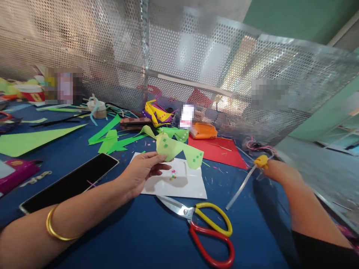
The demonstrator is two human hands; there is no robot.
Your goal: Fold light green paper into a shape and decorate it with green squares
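Note:
My left hand [147, 168] pinches one end of a light green paper cutout [182, 149] between thumb and fingers. The cutout has a notch in its lower edge and small darker green squares stuck on it. It is held above a white sheet [193, 185] bearing a few tiny coloured paper bits. At the right, my right hand [273, 170] is closed around a small yellow glue gun [261, 161], mostly hidden by the hand. A long translucent glue stick [239, 190] slants out of it towards me. Large scissors [186, 213] with red and yellow handles lie partly open in front.
A black phone [73, 179] lies at the left, near a pale green paper triangle [36, 138]. Behind are green paper strips [123, 142], a red sheet [224, 151], an orange pouch [204, 130] and a yellow-purple paper piece [158, 114]. A perforated metal screen [196, 56] stands behind.

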